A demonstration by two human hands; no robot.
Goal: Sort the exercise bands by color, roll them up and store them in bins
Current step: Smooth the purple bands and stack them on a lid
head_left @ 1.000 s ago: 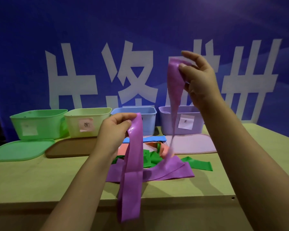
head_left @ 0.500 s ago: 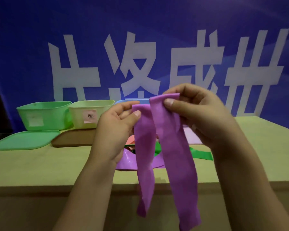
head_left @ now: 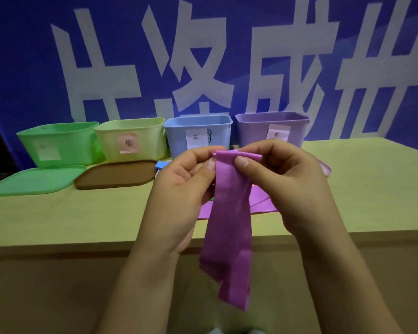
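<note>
A purple exercise band (head_left: 229,227) hangs doubled over in front of the table edge, its two ends brought together at the top. My left hand (head_left: 181,189) and my right hand (head_left: 282,184) both pinch that top edge between thumb and fingers. Behind my hands another purple band (head_left: 261,203) lies flat on the table, and a small bit of a blue band (head_left: 161,164) shows left of my left hand. At the back stand a green bin (head_left: 58,141), a yellow-green bin (head_left: 130,138), a blue bin (head_left: 198,133) and a purple bin (head_left: 273,128), each labelled.
A green lid (head_left: 34,180) and a brown lid (head_left: 116,174) lie in front of the left bins. A purple lid's corner (head_left: 326,168) shows right of my right hand. The wooden table (head_left: 70,218) ends just below my hands. A blue banner with white characters hangs behind.
My right hand came down from high up and met my left hand, joining the two ends of the purple band. The band now hangs as one doubled strip.
</note>
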